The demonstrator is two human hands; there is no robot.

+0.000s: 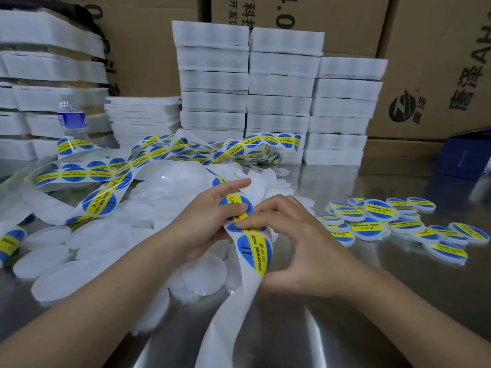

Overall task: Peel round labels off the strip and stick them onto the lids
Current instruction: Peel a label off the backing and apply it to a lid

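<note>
Both hands met over the middle of a shiny metal table (pixel 345 328), working the same stretch of label strip (pixel 252 296). The left hand (pixel 210 221) gripped the strip from the left, its thumb pressed on a round blue-and-yellow "SOLDERING PASTE" label (pixel 236 207) and its forefinger stretched out toward the far side. The right hand (pixel 300 248) came in from the right, its fingertips (pixel 240 225) pinched at the edge of the next label on the strip; whether that label had lifted from the backing could not be told. Just nearer, another label (pixel 256 254) sat flat on the strip, and from there the bare white backing ran down to the near edge. The rest of the strip trailed away to the far left in loose, tangled loops (pixel 111 179). Plain white lids (pixel 63 282) lay heaped on the left and under the hands. To the right, well apart from the hands, lay a cluster of labelled lids (pixel 380 211), overlapping one another. At the far side stood stacks of white packs (pixel 279 88), a water bottle (pixel 71 119) on the far left, and cardboard boxes (pixel 438 62) behind.
</note>
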